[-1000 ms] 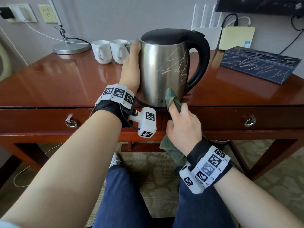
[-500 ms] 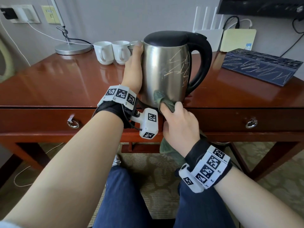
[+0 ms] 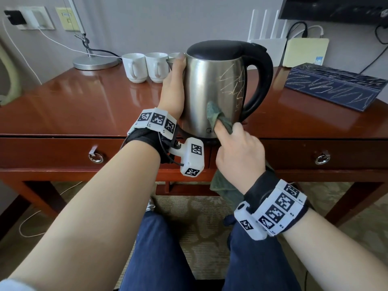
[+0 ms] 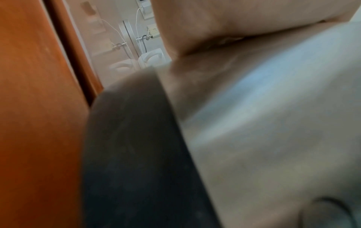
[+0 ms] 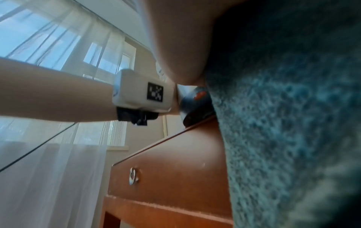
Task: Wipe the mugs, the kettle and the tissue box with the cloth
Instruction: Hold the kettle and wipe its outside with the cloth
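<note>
A steel kettle (image 3: 212, 89) with a black lid and handle stands near the front edge of the wooden desk (image 3: 73, 110), with scribbled marks on its side. My left hand (image 3: 173, 89) lies flat against the kettle's left side, fingers straight up to the spout. My right hand (image 3: 235, 148) grips a dark green cloth (image 3: 216, 116) and presses it on the kettle's lower front; the rest of the cloth hangs below the hand. White mugs (image 3: 144, 67) stand behind the kettle at the left. A dark blue tissue box (image 3: 336, 86) with scribbles lies at the right. In the right wrist view the cloth (image 5: 293, 123) fills the right half.
A lamp base (image 3: 95, 63) with its cable stands at the back left. A white router (image 3: 266, 28) and a pale yellow box (image 3: 304, 52) stand against the wall. Desk drawers with ring pulls (image 3: 95, 157) face me above my knees.
My right hand with the cloth slid left along the kettle's base, then up and back right onto its lower front. The left hand stays flat on the kettle.
</note>
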`<state>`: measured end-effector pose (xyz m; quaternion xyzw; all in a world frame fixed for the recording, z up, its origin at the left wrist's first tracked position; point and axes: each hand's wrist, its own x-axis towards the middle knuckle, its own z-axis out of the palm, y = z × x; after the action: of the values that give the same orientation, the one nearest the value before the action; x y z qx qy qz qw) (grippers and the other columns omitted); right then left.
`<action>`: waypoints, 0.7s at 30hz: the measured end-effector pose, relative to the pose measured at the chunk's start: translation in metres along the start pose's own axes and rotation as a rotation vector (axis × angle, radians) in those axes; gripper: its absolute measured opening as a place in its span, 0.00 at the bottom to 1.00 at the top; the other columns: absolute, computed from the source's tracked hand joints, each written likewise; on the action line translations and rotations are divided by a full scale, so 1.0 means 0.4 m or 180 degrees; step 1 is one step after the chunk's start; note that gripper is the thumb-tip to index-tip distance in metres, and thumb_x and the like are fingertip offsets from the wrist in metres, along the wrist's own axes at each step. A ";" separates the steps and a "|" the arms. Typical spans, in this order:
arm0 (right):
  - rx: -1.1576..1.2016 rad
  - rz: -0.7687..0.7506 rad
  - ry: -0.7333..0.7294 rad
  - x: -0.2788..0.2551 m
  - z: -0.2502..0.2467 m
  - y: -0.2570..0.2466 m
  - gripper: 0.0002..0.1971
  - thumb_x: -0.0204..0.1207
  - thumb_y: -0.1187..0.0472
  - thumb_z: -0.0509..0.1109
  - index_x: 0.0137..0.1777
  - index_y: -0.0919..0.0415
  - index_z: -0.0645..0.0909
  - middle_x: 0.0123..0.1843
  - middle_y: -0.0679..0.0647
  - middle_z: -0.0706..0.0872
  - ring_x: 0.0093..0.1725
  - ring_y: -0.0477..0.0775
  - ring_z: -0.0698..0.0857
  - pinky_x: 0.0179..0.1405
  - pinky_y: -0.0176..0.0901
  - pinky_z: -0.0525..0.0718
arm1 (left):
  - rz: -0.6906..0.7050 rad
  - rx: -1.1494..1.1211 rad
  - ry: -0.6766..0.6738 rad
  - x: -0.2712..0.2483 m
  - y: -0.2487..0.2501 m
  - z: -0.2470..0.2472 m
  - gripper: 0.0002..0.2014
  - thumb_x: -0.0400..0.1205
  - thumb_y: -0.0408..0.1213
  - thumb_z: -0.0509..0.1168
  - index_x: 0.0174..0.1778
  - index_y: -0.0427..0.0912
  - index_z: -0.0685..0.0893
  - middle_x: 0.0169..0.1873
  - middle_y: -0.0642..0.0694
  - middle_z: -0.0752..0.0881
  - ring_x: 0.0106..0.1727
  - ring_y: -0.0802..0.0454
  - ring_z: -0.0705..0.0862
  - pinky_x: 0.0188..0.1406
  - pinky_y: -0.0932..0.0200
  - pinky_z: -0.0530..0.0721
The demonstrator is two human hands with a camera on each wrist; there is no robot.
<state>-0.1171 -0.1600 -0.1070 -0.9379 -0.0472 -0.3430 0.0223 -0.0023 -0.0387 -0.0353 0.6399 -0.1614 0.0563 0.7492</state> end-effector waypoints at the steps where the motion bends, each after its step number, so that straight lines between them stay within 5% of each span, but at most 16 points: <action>1: -0.0017 -0.0033 -0.0051 -0.005 0.006 -0.006 0.31 0.57 0.73 0.71 0.64 0.59 0.81 0.33 0.61 0.73 0.22 0.61 0.73 0.25 0.43 0.65 | -0.0005 0.0001 0.0031 -0.001 0.002 0.001 0.30 0.78 0.63 0.53 0.59 0.47 0.88 0.54 0.49 0.92 0.62 0.53 0.87 0.74 0.45 0.76; 7: 0.0031 -0.0042 0.0242 0.049 -0.026 0.000 0.31 0.62 0.69 0.65 0.68 0.55 0.80 0.33 0.60 0.71 0.19 0.59 0.71 0.23 0.40 0.61 | -0.0052 -0.0103 0.0089 -0.015 0.008 0.006 0.24 0.86 0.58 0.53 0.56 0.44 0.89 0.52 0.47 0.92 0.59 0.51 0.89 0.71 0.46 0.80; 11: 0.0275 0.0194 0.0432 0.063 -0.036 0.020 0.32 0.61 0.69 0.63 0.70 0.59 0.78 0.30 0.57 0.63 0.19 0.55 0.59 0.26 0.30 0.51 | -0.0080 -0.0100 0.0044 -0.015 0.010 0.006 0.27 0.83 0.60 0.54 0.58 0.44 0.88 0.53 0.47 0.92 0.60 0.51 0.88 0.72 0.45 0.78; 15: 0.0426 0.0280 0.0164 0.024 -0.016 0.019 0.33 0.60 0.69 0.64 0.70 0.61 0.76 0.26 0.55 0.63 0.14 0.60 0.70 0.21 0.37 0.63 | -0.0098 -0.0009 0.0065 -0.009 0.008 0.004 0.29 0.78 0.63 0.54 0.58 0.45 0.88 0.53 0.48 0.92 0.61 0.52 0.88 0.73 0.45 0.77; 21: 0.0193 0.0045 0.0132 0.029 -0.019 -0.005 0.31 0.64 0.65 0.58 0.70 0.53 0.74 0.24 0.56 0.67 0.14 0.60 0.73 0.22 0.37 0.61 | -0.0100 -0.0172 -0.0029 -0.011 0.004 0.005 0.27 0.89 0.56 0.50 0.64 0.41 0.86 0.55 0.45 0.91 0.60 0.52 0.88 0.71 0.47 0.80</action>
<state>-0.1134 -0.1576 -0.0936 -0.9298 -0.0504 -0.3606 0.0541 -0.0073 -0.0398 -0.0349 0.6221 -0.1563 0.0373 0.7663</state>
